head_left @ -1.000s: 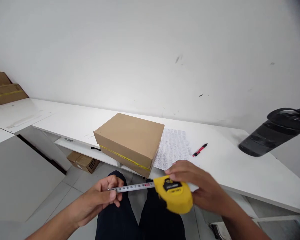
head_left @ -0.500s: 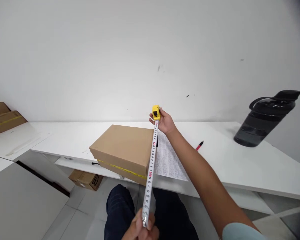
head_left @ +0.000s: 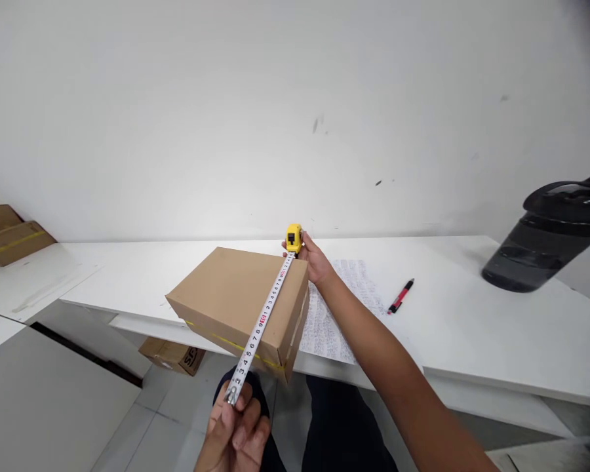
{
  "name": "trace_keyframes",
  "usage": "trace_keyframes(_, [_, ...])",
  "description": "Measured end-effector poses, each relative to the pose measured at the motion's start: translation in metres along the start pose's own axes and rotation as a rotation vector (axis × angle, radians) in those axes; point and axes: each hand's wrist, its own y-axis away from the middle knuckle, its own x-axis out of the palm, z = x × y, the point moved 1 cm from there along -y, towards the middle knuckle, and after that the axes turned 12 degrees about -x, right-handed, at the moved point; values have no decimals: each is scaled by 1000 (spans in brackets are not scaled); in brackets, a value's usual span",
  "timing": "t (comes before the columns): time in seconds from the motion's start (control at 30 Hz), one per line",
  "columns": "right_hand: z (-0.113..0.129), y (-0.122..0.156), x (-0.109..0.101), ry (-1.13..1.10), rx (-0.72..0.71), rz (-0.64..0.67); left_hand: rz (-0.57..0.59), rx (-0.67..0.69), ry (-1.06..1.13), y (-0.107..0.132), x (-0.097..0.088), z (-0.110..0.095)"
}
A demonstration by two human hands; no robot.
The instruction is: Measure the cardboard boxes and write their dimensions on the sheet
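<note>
A brown cardboard box (head_left: 226, 298) with yellow tape lies on the white table (head_left: 472, 328), its near end jutting over the front edge. My right hand (head_left: 313, 257) grips a yellow tape measure case (head_left: 294, 237) at the box's far right corner. The white tape blade (head_left: 264, 313) runs along the box's top right edge toward me. My left hand (head_left: 236, 432) pinches the blade's end just past the box's near corner, above my dark trousers.
A printed sheet of paper (head_left: 341, 308) lies right of the box, with a red and black pen (head_left: 400, 295) beyond it. A dark jug (head_left: 545, 239) stands at the far right. Cardboard boxes (head_left: 4, 239) are stacked far left; another box (head_left: 174, 354) sits on the floor.
The tape was pulled out: my right hand carried the case to the box's far corner and lowered it, and my left hand brought the blade down onto the box's top.
</note>
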Motion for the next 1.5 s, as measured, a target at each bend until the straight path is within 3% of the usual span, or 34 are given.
trace_keyframes(0.27, [0, 15, 14, 7, -28, 66, -228, 208, -365, -39, 17, 3])
trace_keyframes(0.43, [2, 14, 13, 7, -44, 67, -546, 631, -762, -46, 18, -4])
trace_keyframes(0.57, [0, 12, 7, 12, -42, 47, -635, 995, -1163, -48, 33, -13])
trace_keyframes(0.63, [-2, 11, 6, 9, -38, 41, -666, 1111, -1275, -51, 38, -17])
trace_keyframes(0.97, [-3, 14, 8, 7, -52, 8, -715, 1191, -1389, -60, 29, -21])
trace_keyframes(1.2, [-2, 15, 5, 86, -54, 24, -629, 1221, -1292, -60, 38, -20])
trace_keyframes(1.5, [-3, 19, 2, 118, -79, -13, -556, 1356, -1467, -54, 27, -17])
